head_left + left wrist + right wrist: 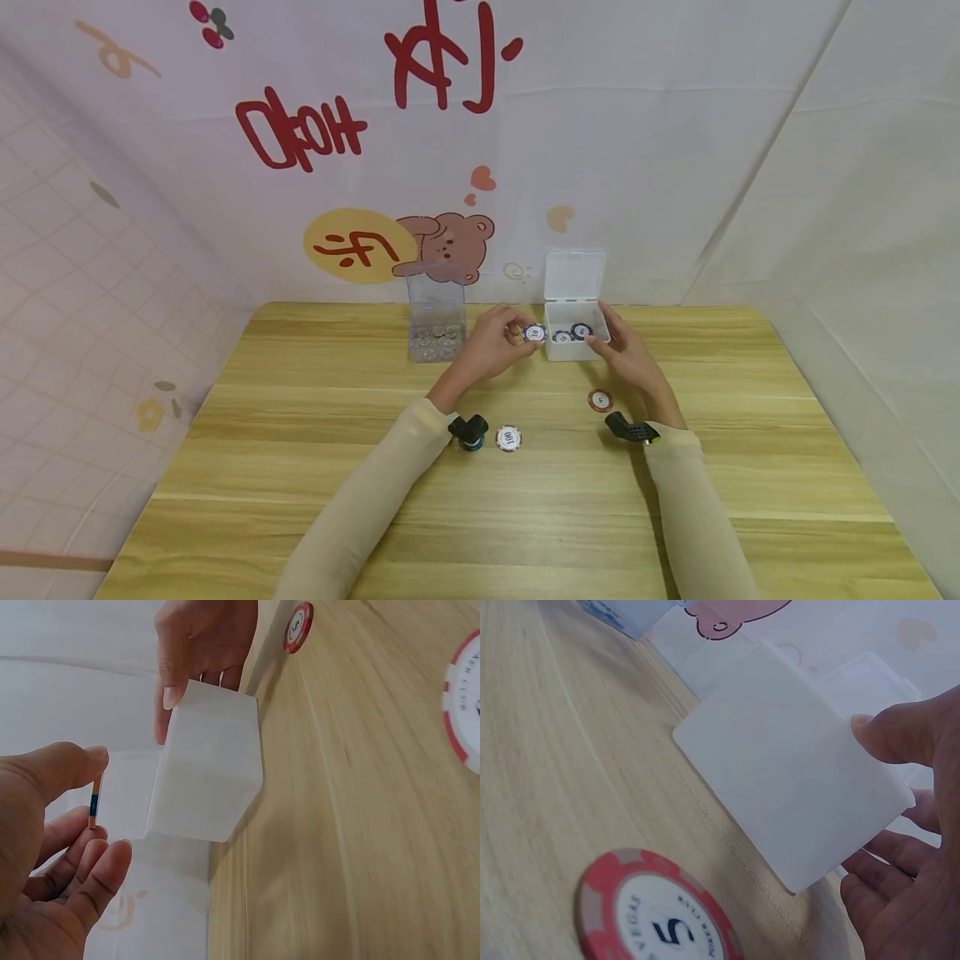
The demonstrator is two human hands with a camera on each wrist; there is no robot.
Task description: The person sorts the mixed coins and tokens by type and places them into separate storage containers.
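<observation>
My left hand [504, 337] pinches a dark blue and white poker chip [534, 333] just left of a small white plastic box [573, 343]. The box stands with its lid [574, 275] up, and a couple of blue chips [572, 333] lie inside. In the left wrist view the chip [94, 800] shows edge-on between thumb and fingers [73, 825], beside the box [206, 772]. My right hand [626, 350] grips the box's right side, thumb on its front corner [889, 735]. A red 5 chip [600, 401] [656, 915] lies on the table in front of the box.
A clear plastic box [437, 321] with several chips stands at the back, left of the white one. A white and red 100 chip [508, 438] lies near my left forearm. The wooden table [525, 517] is bordered by white cloth walls.
</observation>
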